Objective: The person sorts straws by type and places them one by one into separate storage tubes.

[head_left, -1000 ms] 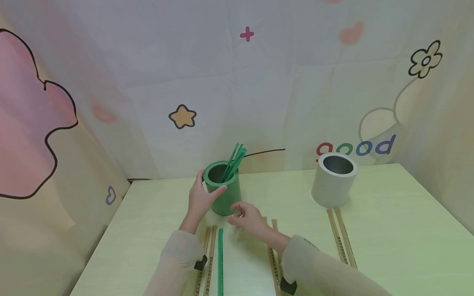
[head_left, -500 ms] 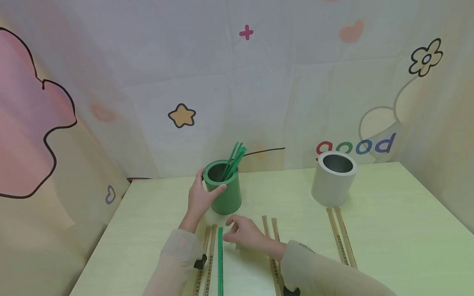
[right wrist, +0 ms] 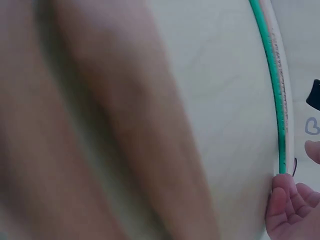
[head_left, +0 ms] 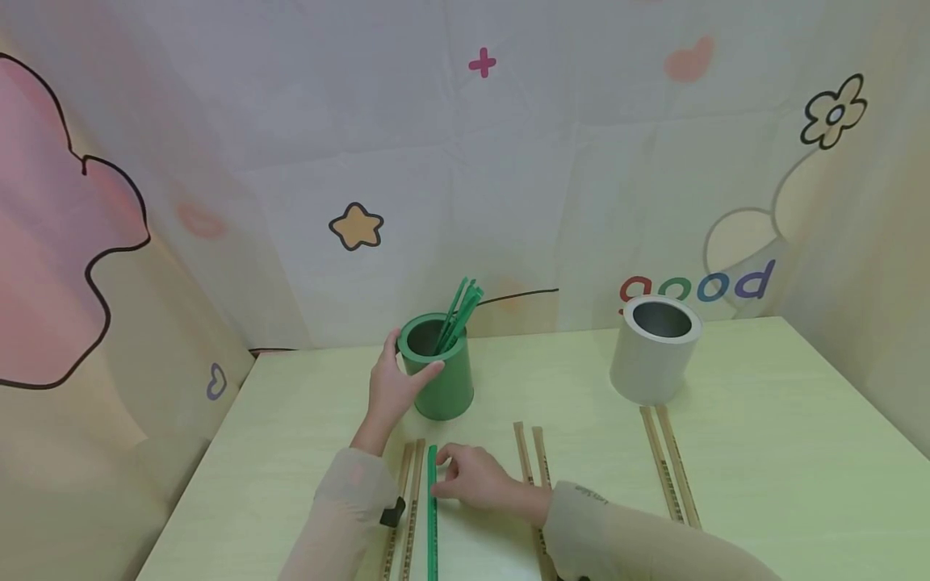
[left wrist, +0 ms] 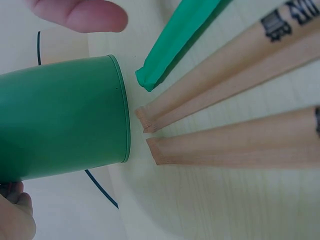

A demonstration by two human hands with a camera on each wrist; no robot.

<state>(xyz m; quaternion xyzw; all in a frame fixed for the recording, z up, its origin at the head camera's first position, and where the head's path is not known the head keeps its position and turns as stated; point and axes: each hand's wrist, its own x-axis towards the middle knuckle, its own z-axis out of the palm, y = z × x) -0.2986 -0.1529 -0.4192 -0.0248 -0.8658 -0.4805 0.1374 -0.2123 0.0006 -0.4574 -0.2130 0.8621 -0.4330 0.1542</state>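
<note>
My left hand (head_left: 392, 391) holds the green cylindrical cup (head_left: 445, 387) by its rim and side, thumb in front and fingers on the far left. Several thin green sticks (head_left: 463, 316) lean inside the cup. In front of it on the table lies one long green wrapped stick (head_left: 432, 524), also in the left wrist view (left wrist: 175, 45). Over its upper part is my right hand (head_left: 475, 480), index finger and thumb curved and apart, the tips at the stick. The right wrist view has the fingertips (right wrist: 280, 200) at the stick's end (right wrist: 282, 165); a firm pinch is not visible.
Two brown wrapped sticks (head_left: 412, 500) with print lie left of the green one. Another brown pair (head_left: 529, 460) is partly under my right forearm. A white cup (head_left: 654, 363) stands at the right, with two brown sticks (head_left: 672, 468) before it. A printed cloth (head_left: 508, 202) hangs behind.
My right hand has come down from beside the green cup's base toward the front, reaching the upper part of the green stick. The left hand stays on the cup.
</note>
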